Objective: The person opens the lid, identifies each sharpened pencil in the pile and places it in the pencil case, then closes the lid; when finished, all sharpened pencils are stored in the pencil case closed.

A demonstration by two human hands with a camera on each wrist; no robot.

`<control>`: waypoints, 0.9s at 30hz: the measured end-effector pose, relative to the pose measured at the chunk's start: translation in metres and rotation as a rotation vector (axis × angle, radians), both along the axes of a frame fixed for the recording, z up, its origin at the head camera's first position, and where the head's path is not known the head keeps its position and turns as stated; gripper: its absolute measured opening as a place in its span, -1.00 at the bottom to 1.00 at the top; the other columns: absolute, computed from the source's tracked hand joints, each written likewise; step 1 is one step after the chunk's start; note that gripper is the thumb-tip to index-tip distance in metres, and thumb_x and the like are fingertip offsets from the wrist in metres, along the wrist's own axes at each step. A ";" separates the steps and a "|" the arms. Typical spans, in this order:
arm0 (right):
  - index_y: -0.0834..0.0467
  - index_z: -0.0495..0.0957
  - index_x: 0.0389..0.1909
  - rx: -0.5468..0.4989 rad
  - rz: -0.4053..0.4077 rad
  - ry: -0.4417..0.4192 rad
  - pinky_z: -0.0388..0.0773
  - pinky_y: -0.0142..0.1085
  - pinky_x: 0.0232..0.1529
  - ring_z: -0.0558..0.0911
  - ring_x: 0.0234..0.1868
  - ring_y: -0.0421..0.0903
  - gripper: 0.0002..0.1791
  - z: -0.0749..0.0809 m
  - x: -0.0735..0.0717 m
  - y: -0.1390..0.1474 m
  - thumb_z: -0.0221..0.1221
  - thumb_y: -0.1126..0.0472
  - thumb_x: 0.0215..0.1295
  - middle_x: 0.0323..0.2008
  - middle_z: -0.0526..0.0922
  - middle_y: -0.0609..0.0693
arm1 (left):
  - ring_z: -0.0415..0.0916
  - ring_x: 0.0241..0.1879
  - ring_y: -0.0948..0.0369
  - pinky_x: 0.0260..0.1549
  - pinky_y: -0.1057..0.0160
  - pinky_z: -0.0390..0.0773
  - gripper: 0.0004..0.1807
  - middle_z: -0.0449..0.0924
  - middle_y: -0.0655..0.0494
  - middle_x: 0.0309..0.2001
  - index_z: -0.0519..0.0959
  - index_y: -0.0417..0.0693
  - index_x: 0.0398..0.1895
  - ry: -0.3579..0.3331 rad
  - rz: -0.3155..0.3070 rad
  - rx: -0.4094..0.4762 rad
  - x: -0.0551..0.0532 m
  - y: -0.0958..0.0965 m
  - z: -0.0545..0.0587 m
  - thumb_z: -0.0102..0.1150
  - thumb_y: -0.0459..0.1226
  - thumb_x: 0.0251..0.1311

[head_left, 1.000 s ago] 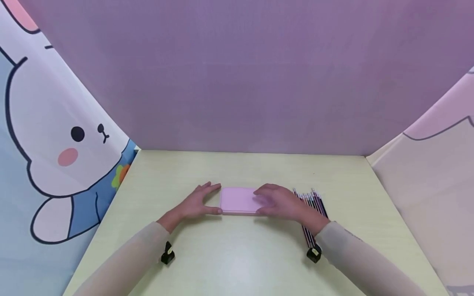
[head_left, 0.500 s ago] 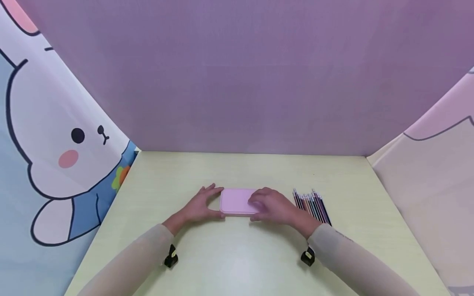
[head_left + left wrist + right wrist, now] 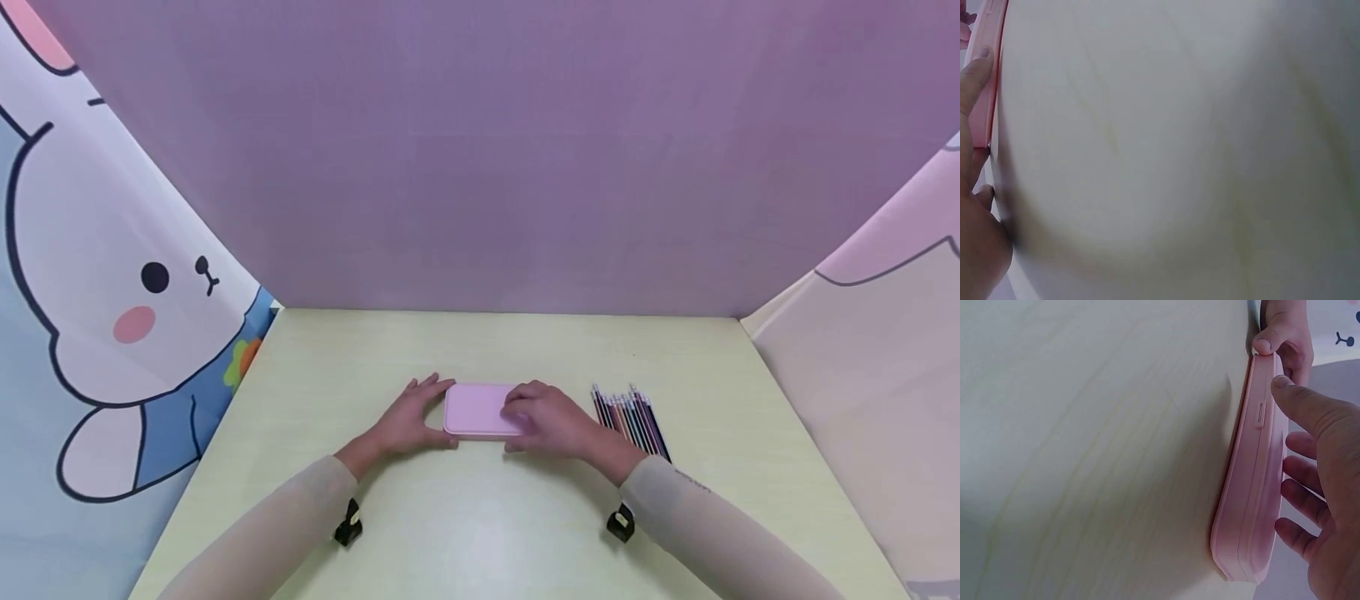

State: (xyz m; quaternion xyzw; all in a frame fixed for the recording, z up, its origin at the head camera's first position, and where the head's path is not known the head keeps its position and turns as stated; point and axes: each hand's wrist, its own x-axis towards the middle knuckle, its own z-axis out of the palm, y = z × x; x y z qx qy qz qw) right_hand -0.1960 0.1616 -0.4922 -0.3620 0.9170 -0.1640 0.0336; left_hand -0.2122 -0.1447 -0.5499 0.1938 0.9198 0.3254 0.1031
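Note:
A pink pencil case [image 3: 475, 408] with a small latch [image 3: 1260, 414] on its front side lies on the table, lid down. My left hand [image 3: 405, 421] grips its left end, thumb along the front side and fingers at the back. Over the right part of the lid is my right hand [image 3: 553, 422]. In the right wrist view its fingertips touch the lid [image 3: 1279, 469], spread and slightly bent, while the thumb reaches the front edge near the latch. The right hand hides the case's right end in the head view.
A row of several thin pencils [image 3: 628, 417] lies on the pale table [image 3: 480, 517] right of the case, partly behind the right forearm. A purple panel [image 3: 480, 167] rises at the back. Printed cloths, one with a rabbit [image 3: 127, 267], stand at both sides.
The right hand has moved slightly left over the lid, uncovering more of the pencils. The left hand has shifted a little right around the case's left end. The lid has stayed down.

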 end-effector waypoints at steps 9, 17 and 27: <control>0.04 0.68 0.14 0.036 0.027 0.056 0.54 -0.10 0.31 0.55 0.24 -0.05 -0.42 0.004 -0.002 -0.002 0.46 -0.17 0.16 0.19 0.62 -0.06 | -0.03 0.61 -0.14 0.56 -0.25 -0.07 0.23 0.19 0.08 0.59 0.18 0.17 0.62 -0.106 0.027 0.137 0.000 0.000 0.009 0.65 0.12 -0.17; 0.01 0.69 0.09 0.085 0.034 0.128 0.63 -0.14 0.20 0.61 0.19 -0.06 -0.57 0.012 -0.004 -0.005 0.40 -0.06 0.25 0.13 0.66 -0.07 | 0.30 0.49 0.00 0.53 -0.06 0.22 0.10 0.40 0.02 0.47 0.28 -0.01 0.55 -0.180 0.021 0.299 -0.005 0.002 0.010 0.65 -0.01 -0.07; 0.01 0.68 0.00 0.224 0.165 0.328 0.73 -0.26 -0.07 0.69 -0.07 -0.14 -0.70 0.020 -0.007 -0.015 0.30 0.02 0.30 -0.06 0.71 -0.09 | 0.23 0.53 -0.04 0.54 -0.06 0.18 0.08 0.31 -0.07 0.53 0.22 -0.14 0.57 -0.214 0.017 0.326 -0.008 0.002 0.010 0.57 0.01 0.05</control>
